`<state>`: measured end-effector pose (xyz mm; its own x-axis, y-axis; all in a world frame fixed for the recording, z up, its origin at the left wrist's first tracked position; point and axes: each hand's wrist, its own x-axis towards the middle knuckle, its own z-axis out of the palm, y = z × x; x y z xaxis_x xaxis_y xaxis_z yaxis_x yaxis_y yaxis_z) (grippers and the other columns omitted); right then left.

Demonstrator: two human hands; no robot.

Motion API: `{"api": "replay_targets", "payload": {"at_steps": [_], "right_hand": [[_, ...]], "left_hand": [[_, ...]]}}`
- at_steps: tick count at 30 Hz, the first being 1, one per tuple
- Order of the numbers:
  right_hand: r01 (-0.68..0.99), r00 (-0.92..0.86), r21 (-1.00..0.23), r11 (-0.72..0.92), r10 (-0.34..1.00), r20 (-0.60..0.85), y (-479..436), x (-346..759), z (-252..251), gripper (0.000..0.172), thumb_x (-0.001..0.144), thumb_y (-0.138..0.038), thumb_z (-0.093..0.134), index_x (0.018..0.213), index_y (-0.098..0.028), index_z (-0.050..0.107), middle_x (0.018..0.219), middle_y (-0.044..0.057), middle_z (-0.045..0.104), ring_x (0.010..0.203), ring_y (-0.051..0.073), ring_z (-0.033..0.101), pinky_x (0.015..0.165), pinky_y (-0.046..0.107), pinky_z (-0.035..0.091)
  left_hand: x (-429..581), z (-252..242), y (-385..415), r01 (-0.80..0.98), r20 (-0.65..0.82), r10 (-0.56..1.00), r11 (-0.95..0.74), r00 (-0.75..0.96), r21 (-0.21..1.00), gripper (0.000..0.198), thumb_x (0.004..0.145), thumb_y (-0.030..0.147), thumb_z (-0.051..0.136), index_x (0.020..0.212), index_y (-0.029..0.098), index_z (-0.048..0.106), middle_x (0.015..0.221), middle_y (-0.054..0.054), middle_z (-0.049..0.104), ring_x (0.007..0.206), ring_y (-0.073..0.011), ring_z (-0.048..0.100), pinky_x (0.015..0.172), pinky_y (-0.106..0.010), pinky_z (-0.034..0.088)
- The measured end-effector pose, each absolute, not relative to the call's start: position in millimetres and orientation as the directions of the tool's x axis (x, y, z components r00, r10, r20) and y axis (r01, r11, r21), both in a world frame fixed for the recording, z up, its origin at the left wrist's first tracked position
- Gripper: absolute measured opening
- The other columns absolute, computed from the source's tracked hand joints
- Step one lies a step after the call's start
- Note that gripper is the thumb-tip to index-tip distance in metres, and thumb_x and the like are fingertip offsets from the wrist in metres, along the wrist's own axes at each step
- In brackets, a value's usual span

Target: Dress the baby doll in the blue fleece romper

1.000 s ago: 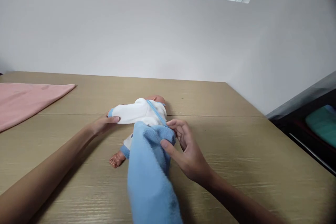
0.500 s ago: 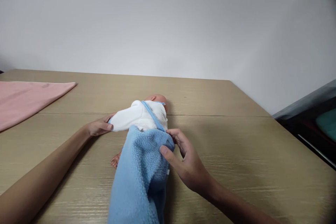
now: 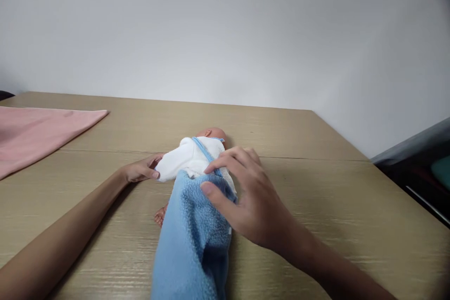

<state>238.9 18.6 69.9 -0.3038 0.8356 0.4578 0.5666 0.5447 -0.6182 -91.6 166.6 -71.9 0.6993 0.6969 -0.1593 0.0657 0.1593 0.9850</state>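
Note:
A baby doll (image 3: pixel 212 131) lies on the table with its head turned away, in a white fleece top (image 3: pixel 182 154) with blue trim. A light-blue fleece garment (image 3: pixel 191 225) covers its lower body and runs toward me. One bare doll foot or hand (image 3: pixel 161 215) pokes out at the left. My left hand (image 3: pixel 142 168) grips the end of the white sleeve between thumb and fingers. Over the blue garment's upper edge is my right hand (image 3: pixel 246 192), thumb and fingers apart, with nothing visibly held; whether its fingertips touch the cloth I cannot tell.
A pink cloth (image 3: pixel 42 133) lies flat at the left of the wooden table (image 3: pixel 316 197). Behind stands a white wall (image 3: pixel 211 42) with an opening at the top. A dark object (image 3: pixel 418 164) stands beyond the table's right edge.
My right hand has let go of the blue garment's edge and moved up and left over it, fingers spread. My left hand stays at the sleeve. The view has shifted slightly.

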Motion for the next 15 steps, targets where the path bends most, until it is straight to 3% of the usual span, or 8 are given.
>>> {"api": "replay_targets", "payload": {"at_steps": [4, 9, 15], "right_hand": [[0.511, -0.433, -0.644, 0.568, 0.818, 0.378, 31.8, 225.1, 81.0, 0.028, 0.095, -0.046, 0.081, 0.087, -0.026, 0.063, 0.095, 0.002, 0.068, 0.102, 0.025, 0.060, 0.098, 0.044, 0.048], [0.364, -0.437, -0.794, 0.486, 0.843, 0.315, 46.4, 210.9, 83.0, 0.018, 0.092, -0.030, 0.081, 0.091, -0.025, 0.063, 0.086, -0.003, 0.062, 0.082, 0.017, 0.058, 0.079, 0.034, 0.049], [0.453, -0.272, -0.700, 0.553, 0.833, 0.482, 54.2, 204.9, 65.0, 0.009, 0.098, -0.025, 0.073, 0.101, -0.026, 0.065, 0.103, 0.002, 0.067, 0.106, 0.023, 0.061, 0.104, 0.042, 0.047]], "left_hand": [[-85.9, -64.7, 163.5, 0.033, -0.124, 0.671, 0.147, 0.731, 0.989, 0.092, 0.055, 0.055, 0.097, 0.135, 0.018, 0.073, 0.114, -0.008, 0.082, 0.102, -0.0307, 0.071, 0.078, -0.028, 0.052], [-80.9, -58.6, 162.1, 0.036, -0.116, 0.634, 0.138, 0.765, 0.990, 0.097, 0.059, 0.057, 0.095, 0.142, 0.014, 0.068, 0.118, -0.009, 0.082, 0.112, -0.0361, 0.072, 0.083, -0.032, 0.056], [-84.4, -61.6, 163.0, 0.046, -0.119, 0.615, 0.134, 0.779, 0.990, 0.095, 0.066, 0.054, 0.092, 0.147, 0.014, 0.063, 0.126, -0.011, 0.081, 0.117, -0.0379, 0.072, 0.087, -0.035, 0.059]]}}
